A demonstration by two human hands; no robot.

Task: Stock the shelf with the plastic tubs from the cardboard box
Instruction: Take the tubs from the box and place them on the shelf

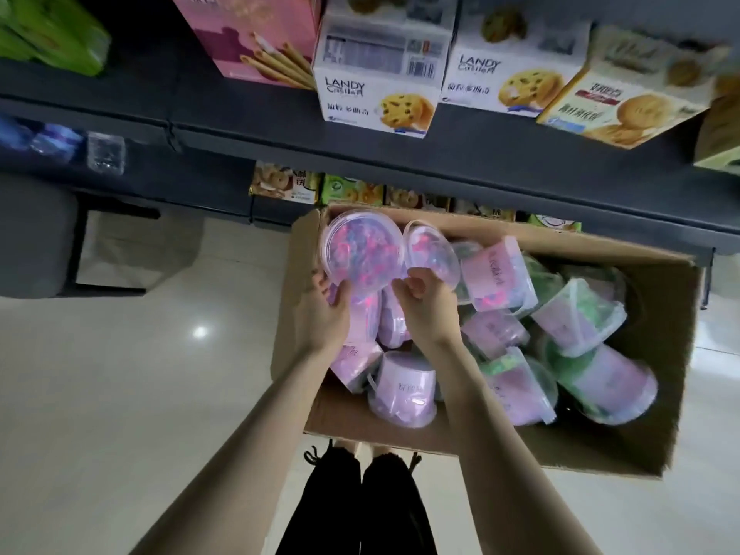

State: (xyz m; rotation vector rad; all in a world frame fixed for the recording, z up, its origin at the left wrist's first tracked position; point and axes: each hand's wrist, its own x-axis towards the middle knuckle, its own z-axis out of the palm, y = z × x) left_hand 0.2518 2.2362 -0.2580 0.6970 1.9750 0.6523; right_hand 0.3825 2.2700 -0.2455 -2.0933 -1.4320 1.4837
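Clear plastic, raw cardboard, polished floor.
The plastic tubs point(362, 250) in the cardboard box point(624, 442) are thin, see-through and shiny, with smooth lids and lilac labels that may be paper; blur leaves that unsure. The box itself is matt brown board, rough at its cut edges. Under the box the floor point(120, 394) is pale, glossy and smooth, mirroring a lamp. Above the box the shelf point(480, 154) is dark and matt, bearing glossy printed card cartons point(376, 98).
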